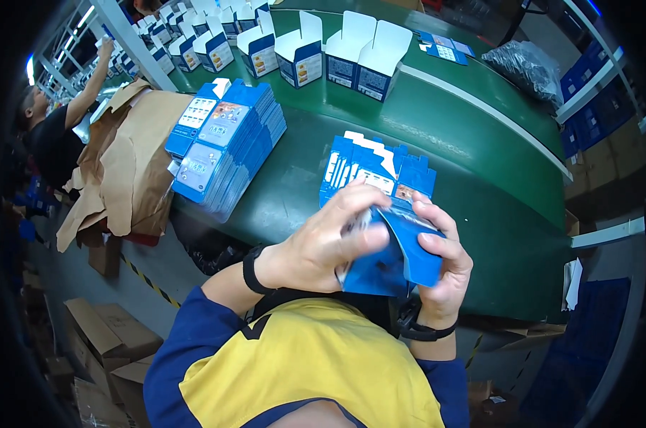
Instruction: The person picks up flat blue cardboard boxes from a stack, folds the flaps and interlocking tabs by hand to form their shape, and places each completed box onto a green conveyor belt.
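Green bench (494,207), biggest thing, runs across the middle and up to the upper right of the frame. Row of open-topped blue-and-white boxes (261,60) along the top, lids up. Crumpled brown paper (148,132) at left. Just right of it, tall stack of flat blue cartons (234,146), left of centre. Grey plastic bag (523,68), upper right. Smaller pile of flat cartons (343,167) at centre, just beyond my hands. Partly folded blue carton (373,278) sits between my hands, just below centre, one panel bent up. My left hand (323,242) grips its left side, thumb blurred near the opening. My right hand (448,260) grasps its right side, fingertips on the raised panel. Black band (252,269) on my left wrist.
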The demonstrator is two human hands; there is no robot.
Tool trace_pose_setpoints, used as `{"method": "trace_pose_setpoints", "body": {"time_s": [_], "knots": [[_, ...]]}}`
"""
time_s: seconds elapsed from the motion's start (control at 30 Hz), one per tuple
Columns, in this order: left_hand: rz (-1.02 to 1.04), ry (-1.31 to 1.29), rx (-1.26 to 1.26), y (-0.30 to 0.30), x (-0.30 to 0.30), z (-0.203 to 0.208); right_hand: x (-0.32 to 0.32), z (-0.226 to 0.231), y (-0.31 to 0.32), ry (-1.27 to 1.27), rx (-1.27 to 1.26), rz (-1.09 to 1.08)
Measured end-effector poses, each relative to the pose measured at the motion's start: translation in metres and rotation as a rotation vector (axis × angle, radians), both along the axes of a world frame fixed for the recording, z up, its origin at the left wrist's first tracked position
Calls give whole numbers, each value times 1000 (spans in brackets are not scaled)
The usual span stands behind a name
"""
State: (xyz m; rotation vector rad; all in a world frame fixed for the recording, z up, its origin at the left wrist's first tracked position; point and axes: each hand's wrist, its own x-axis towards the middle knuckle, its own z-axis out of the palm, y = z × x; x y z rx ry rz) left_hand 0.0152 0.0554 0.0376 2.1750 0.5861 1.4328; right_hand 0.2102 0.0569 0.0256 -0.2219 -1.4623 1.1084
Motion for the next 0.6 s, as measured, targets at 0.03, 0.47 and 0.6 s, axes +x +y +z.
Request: {"method": "trace_pose_setpoints", "body": {"time_s": [0.03, 0.47, 0.6], "knots": [[-4, 1, -1, 1, -2, 3, 1, 8, -2, -91, -63, -33], [43, 272, 100, 6, -5, 21, -9, 19, -1, -502, -171, -349], [45, 248, 5, 3, -5, 28, -10, 24, 1, -576, -127, -371]]}}
